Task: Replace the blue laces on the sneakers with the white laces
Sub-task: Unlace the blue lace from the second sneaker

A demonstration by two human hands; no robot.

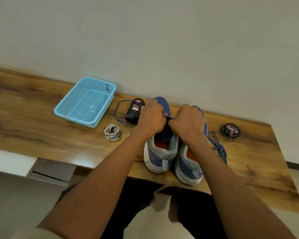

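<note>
Two blue and grey sneakers stand side by side on the wooden table, heels toward me: the left sneaker and the right sneaker. My left hand and my right hand are both curled over the lacing area of the left sneaker, pinching its blue lace, which loops out to the left across the table. A second loose blue lace lies beside the right sneaker. The coiled white laces sit on the table left of the shoes, untouched.
A light blue plastic basket stands at the back left. A black Cherry polish bottle lies just left of my left hand. A round polish tin sits at the right. A wall runs right behind the table.
</note>
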